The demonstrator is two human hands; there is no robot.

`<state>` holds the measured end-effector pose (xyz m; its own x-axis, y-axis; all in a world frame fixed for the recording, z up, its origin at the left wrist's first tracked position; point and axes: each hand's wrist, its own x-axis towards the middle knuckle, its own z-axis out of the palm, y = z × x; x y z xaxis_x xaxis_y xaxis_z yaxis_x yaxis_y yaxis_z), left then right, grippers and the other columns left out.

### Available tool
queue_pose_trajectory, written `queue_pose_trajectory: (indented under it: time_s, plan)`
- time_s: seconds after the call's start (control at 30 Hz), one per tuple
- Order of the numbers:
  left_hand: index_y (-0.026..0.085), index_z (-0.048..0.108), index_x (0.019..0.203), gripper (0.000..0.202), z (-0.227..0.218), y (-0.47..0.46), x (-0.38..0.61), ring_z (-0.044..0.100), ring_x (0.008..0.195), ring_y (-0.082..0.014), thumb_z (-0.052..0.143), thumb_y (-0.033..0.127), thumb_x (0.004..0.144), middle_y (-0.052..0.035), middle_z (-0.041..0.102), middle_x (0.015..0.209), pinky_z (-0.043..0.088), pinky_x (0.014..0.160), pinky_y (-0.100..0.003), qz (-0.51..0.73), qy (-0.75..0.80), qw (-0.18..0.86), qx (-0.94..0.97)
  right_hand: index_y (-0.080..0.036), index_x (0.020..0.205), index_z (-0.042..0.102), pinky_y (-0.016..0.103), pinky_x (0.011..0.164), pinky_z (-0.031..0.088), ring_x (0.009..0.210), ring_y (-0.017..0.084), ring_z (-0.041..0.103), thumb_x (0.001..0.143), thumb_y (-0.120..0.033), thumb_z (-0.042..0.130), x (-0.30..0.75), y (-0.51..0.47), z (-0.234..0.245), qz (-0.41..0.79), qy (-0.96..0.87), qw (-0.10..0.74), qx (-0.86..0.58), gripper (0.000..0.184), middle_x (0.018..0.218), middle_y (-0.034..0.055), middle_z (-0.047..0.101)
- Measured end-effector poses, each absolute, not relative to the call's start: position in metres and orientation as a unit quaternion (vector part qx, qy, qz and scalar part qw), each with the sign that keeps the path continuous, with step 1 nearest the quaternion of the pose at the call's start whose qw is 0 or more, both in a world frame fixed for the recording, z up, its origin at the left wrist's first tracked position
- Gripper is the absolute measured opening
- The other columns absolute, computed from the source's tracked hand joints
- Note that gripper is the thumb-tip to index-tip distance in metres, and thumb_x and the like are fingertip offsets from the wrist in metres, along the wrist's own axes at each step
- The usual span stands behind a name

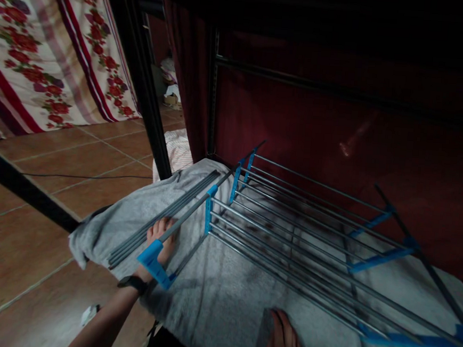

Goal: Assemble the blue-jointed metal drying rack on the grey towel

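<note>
While loose rods [181,201] are lying left of the rack [313,256], presumably bundled for tidiness, the left hand [164,243] is touching them, finger closure unclear, and the right hand [285,341] is resting before the rack, fingers together.

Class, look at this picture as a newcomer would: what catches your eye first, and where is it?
Most striking is the metal rack with bright blue joints, stretching from the middle to the right above the grey blanket. The flowered, striped cloth at upper left stands out next. Then come the loose grey rods, lying on the blanket left of the rack.
</note>
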<state>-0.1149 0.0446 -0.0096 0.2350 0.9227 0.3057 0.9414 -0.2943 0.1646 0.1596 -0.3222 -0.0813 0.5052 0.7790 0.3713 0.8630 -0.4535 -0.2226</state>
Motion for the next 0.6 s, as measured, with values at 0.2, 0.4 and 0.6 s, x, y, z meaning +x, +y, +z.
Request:
queue_pose_trajectory:
  time_s: [0.2, 0.4, 0.6]
  plan:
    - [0.012, 0.052, 0.136, 0.05, -0.015, 0.042, -0.121, 0.04, 0.134, -0.0375, 0.04, 0.018, 0.088, -0.0224, 0.048, 0.142, 0.03, 0.108, -0.055, -0.17, -0.614, 0.017, -0.771, -0.026, 0.128, 0.061, 0.043, 0.094, 0.049, 0.114, 0.027, 0.062, 0.089, -0.019, 0.038, 0.162, -0.321, -0.082, -0.111, -0.484, 0.177, -0.85, 0.045, 0.132, 0.0088, 0.062]
    - [0.03, 0.049, 0.141, 0.06, 0.01, 0.03, -0.112, 0.035, 0.136, -0.0437, 0.051, 0.028, 0.081, -0.016, 0.049, 0.141, 0.031, 0.102, -0.059, -0.2, -0.617, -0.039, -0.76, -0.028, 0.129, 0.059, 0.042, 0.095, 0.048, 0.113, 0.026, 0.062, 0.088, -0.02, 0.038, 0.163, -0.321, -0.084, -0.111, -0.487, 0.18, -0.848, 0.047, 0.131, 0.0078, 0.063]
    - [0.029, 0.049, 0.142, 0.063, 0.01, 0.027, -0.112, 0.035, 0.136, -0.0454, 0.051, 0.027, 0.079, -0.0173, 0.051, 0.14, 0.031, 0.101, -0.06, -0.204, -0.622, -0.043, -0.755, -0.029, 0.131, 0.057, 0.038, 0.093, 0.049, 0.115, 0.024, 0.061, 0.087, -0.024, 0.042, 0.177, -0.327, -0.094, -0.096, -0.52, 0.159, -0.833, 0.047, 0.134, 0.0058, 0.061]
